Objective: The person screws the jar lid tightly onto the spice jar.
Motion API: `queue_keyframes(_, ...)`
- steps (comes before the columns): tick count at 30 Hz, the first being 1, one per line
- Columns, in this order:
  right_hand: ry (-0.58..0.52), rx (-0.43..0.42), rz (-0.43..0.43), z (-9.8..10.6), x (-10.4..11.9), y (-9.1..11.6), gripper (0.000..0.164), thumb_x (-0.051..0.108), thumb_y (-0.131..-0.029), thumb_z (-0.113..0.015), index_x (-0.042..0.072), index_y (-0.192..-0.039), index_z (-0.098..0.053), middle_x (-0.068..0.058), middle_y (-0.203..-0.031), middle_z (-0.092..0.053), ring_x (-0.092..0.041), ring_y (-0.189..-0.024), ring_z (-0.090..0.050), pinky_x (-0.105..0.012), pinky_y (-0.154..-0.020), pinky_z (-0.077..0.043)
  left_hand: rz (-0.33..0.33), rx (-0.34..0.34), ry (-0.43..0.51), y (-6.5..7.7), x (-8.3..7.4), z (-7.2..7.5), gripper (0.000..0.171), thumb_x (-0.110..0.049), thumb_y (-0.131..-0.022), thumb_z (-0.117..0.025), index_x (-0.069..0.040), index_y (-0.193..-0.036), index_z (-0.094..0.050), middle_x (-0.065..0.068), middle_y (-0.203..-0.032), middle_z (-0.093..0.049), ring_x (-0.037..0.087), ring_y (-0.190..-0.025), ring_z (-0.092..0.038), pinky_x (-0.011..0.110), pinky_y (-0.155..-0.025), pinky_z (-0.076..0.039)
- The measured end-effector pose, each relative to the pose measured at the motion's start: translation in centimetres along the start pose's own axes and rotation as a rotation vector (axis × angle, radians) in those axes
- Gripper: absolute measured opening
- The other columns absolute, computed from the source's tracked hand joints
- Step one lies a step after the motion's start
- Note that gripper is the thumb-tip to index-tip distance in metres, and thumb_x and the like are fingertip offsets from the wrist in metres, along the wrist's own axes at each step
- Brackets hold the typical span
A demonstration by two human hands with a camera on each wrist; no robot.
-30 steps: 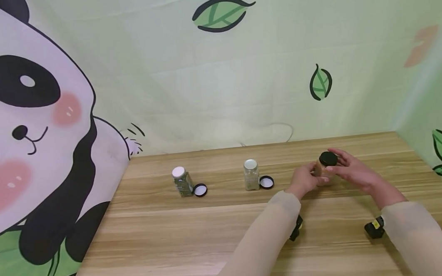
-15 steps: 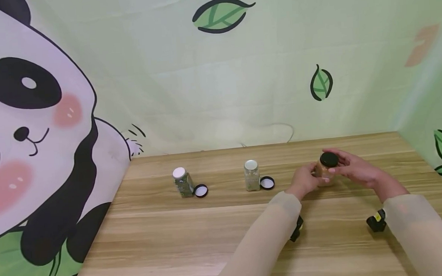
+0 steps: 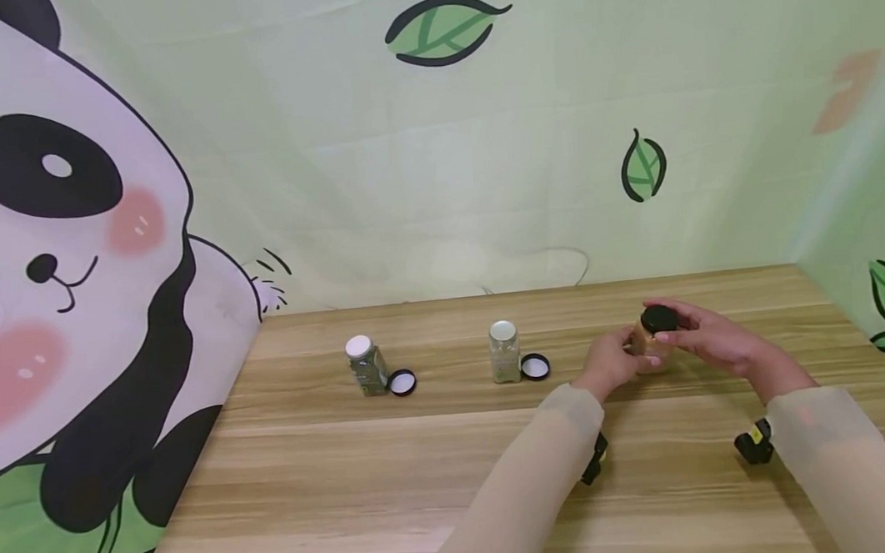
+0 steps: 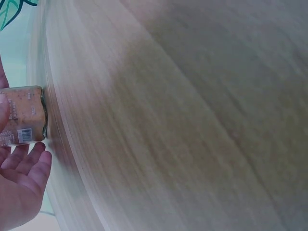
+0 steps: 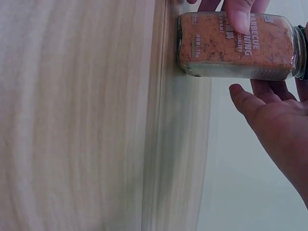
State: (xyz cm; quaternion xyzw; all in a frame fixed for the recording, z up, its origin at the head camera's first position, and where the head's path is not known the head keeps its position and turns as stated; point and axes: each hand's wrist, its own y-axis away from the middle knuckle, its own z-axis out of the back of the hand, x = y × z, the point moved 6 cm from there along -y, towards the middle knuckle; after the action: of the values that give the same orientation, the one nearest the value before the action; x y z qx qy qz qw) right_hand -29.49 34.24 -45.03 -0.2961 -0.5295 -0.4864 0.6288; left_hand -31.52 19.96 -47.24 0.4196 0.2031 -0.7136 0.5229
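A square glass jar of orange-brown barbecue seasoning [image 5: 231, 45] stands upright at the right of the table, with its black lid [image 3: 659, 318] on top. My left hand [image 3: 610, 360] grips the jar's body from the left, thumb across the printed front. From the other side my right hand [image 3: 716, 343] holds the lid, its thumb at the lid's near edge and fingertips behind. In the left wrist view, the jar's base [image 4: 42, 113] is close to the table top. Part of the jar's side is hidden by fingers.
To the left stand a jar with dark green contents [image 3: 368, 370] and a pale-filled jar [image 3: 504, 357], both with white tops. Beside each lies a black-rimmed lid, one left [image 3: 401, 382], one central [image 3: 535, 367]. A patterned cloth backdrop [image 3: 378, 188] rises behind the table.
My right fingertips have shifted left around the back of the lid, and the thumb has moved onto its near edge. My left hand keeps its hold on the jar.
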Motion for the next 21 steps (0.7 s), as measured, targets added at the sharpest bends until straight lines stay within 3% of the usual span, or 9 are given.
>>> queue_keyframes(5, 0.012, -0.023, -0.004, -0.16, 0.00, 0.02, 0.053, 0.019, -0.105, -0.058, 0.024, -0.154, -0.039, -0.028, -0.160, -0.027, 0.020, -0.111, -0.047, -0.007, -0.093, -0.042, 0.001, -0.004, 0.010, 0.16, -0.06, 0.12, 0.057, -0.025, -0.087, -0.083, -0.014, -0.140, -0.064, 0.003, -0.132, -0.073, 0.010, -0.119, -0.069, 0.017, -0.094, -0.054)
queue_keyframes(12, 0.077, -0.099, -0.040, -0.48, -0.25, 0.32, 0.069, 0.025, -0.107, -0.055, -0.006, -0.159, -0.021, -0.036, -0.160, -0.027, 0.019, -0.108, -0.044, -0.011, -0.092, -0.043, 0.020, -0.005, 0.010, -0.02, 0.19, -0.23, 0.060, -0.027, -0.087, -0.083, -0.014, -0.142, -0.062, 0.003, -0.134, -0.072, 0.010, -0.116, -0.069, 0.018, -0.091, -0.055)
queue_keyframes(21, 0.068, -0.176, -0.026, -0.87, -0.33, 0.44, 0.068, 0.027, -0.107, -0.056, -0.005, -0.158, -0.024, -0.037, -0.160, -0.029, 0.019, -0.106, -0.044, -0.007, -0.086, -0.044, 0.022, -0.007, 0.035, -0.14, 0.24, -0.21, 0.058, -0.025, -0.087, -0.083, -0.014, -0.141, -0.063, 0.004, -0.133, -0.072, 0.011, -0.111, -0.071, 0.018, -0.084, -0.056)
